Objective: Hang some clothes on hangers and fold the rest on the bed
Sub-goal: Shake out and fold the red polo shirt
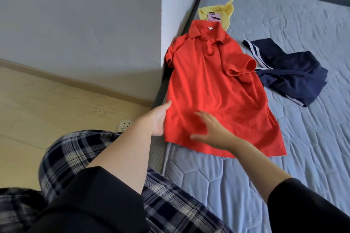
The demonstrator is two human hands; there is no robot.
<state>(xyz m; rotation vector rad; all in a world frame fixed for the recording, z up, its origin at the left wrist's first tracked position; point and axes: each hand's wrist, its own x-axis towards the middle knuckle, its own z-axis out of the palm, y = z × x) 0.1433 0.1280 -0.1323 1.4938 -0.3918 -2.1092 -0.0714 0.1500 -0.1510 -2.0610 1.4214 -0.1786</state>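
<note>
- Red polo shirt (214,89) lies flat along the bed's (284,157) left edge.
- Left fingers (167,104) released, touching its hem side.
- Right fingers (198,114) spread, released above it.

The room was evenly and softly lit, bright without glare. A faint shadow darkened the wall (75,24) corner beside the bed (284,24). The right hand (212,128) was smeared by motion blur. Wide-angle distortion bent straight lines near the edges, and fine detail looked slightly soft
</note>
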